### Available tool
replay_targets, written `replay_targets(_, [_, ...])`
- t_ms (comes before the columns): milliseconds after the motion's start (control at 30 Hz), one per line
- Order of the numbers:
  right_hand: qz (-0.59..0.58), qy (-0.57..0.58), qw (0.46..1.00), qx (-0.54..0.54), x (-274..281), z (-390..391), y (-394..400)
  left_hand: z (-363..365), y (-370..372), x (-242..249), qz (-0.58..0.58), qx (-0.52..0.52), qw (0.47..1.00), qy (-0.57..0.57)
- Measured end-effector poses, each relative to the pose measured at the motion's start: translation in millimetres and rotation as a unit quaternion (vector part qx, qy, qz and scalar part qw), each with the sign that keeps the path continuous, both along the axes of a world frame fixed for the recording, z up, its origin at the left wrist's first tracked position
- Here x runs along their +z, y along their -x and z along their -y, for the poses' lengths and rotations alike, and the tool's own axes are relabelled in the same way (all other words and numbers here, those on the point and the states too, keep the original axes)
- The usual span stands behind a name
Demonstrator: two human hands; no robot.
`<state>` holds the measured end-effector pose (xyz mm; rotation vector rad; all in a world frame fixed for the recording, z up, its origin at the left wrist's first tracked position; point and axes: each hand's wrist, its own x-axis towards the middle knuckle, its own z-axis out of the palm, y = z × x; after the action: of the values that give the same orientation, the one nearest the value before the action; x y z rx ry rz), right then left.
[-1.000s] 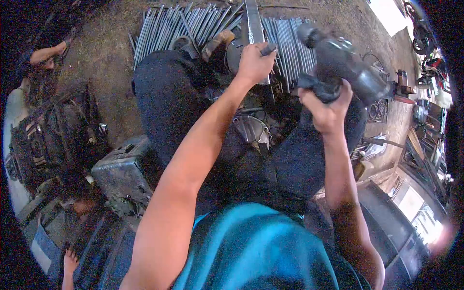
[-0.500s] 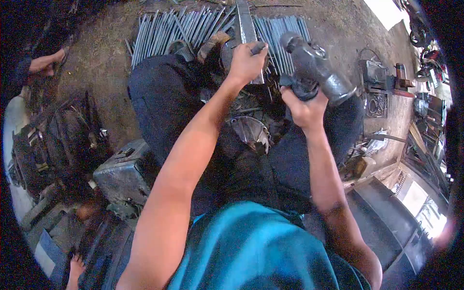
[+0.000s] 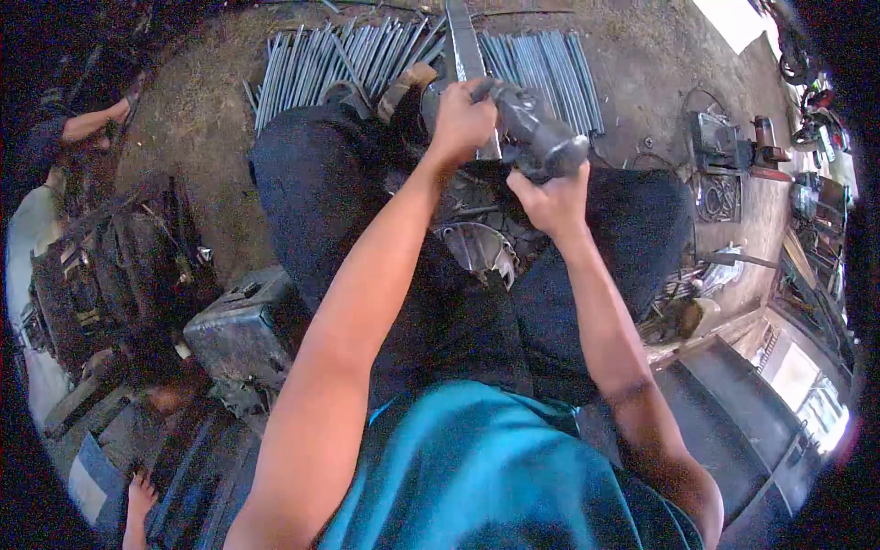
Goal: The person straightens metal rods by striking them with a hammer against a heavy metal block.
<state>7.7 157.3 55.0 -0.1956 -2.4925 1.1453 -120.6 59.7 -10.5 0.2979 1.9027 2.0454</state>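
Observation:
Between my knees, a flat metal bar (image 3: 466, 44) runs away from me over the work spot. My left hand (image 3: 465, 119) is closed on a small dark metal piece (image 3: 483, 90) at the near part of the bar. My right hand (image 3: 554, 197) grips a heavy hammer (image 3: 541, 133), whose large head is close beside my left hand, over the bar's right side. Its handle is mostly hidden. Below the hands lies a curved, jagged metal piece (image 3: 477, 247).
Many thin metal rods (image 3: 316, 69) lie on the ground beyond my knees. A worn metal box (image 3: 240, 325) stands at the left. Another person's hand (image 3: 117, 112) shows at the upper left. Tools and a red-based device (image 3: 768, 156) are at the right.
The hammer and my right hand have moved left and inward, bringing the hammer head close to my left hand. My left hand has shifted slightly left, still holding the small piece.

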Motion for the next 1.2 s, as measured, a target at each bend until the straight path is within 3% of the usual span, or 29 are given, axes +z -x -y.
replay_targets(67, [0.046,0.042,0.998,-0.008,16,3,-1,0,8,-2,0.052,-0.002,0.999,-0.008])
replay_targets(133, [0.018,0.16,0.986,-0.035,27,13,-6,2,0,1,-0.086,0.012,0.992,0.087])
replay_targets(167, [0.033,0.106,0.993,-0.038,12,7,-16,3,-4,2,-0.03,-0.002,0.997,0.076])
replay_targets(200, [0.044,0.171,0.983,-0.043,19,11,-16,5,-3,9,-0.026,-0.001,0.996,0.08])
replay_targets(300, [0.016,0.095,0.995,-0.024,10,-1,-20,6,6,30,-0.097,-0.013,0.981,0.166])
replay_targets(400, [-0.019,0.138,0.99,-0.033,15,-3,-19,7,11,51,-0.033,0.001,0.976,0.216])
replay_targets(467, [0.044,0.199,0.978,-0.048,8,-8,-23,7,17,31,0.007,0.002,0.981,0.193])
replay_targets(533, [0.06,0.19,0.979,-0.038,-5,-20,-25,12,23,14,0.123,-0.053,0.957,0.258])
replay_targets(567, [0.083,0.223,0.97,-0.045,0,-20,-23,19,25,12,0.196,-0.131,0.937,0.258])
replay_targets(700, [0.121,0.319,0.937,-0.073,2,-18,-17,24,12,12,0.23,-0.204,0.931,0.197])
replay_targets(733, [0.131,0.342,0.926,-0.086,2,-19,-17,26,7,0,0.23,-0.208,0.93,0.199])
replay_targets(800, [0.117,0.345,0.928,-0.08,-5,-21,-16,28,-3,-11,0.071,-0.147,0.958,0.238])
replay_targets(1067, [0.203,0.35,0.911,-0.08,-10,-16,-3,52,-9,-40,0.101,-0.245,0.924,0.275])
replay_targets(1133, [0.222,0.344,0.908,-0.085,-11,-14,-2,55,-9,-41,0.006,-0.305,0.896,0.323])
replay_targets(1200, [0.24,0.338,0.907,-0.075,-16,-13,-1,56,-8,-44,0.043,-0.297,0.888,0.348])
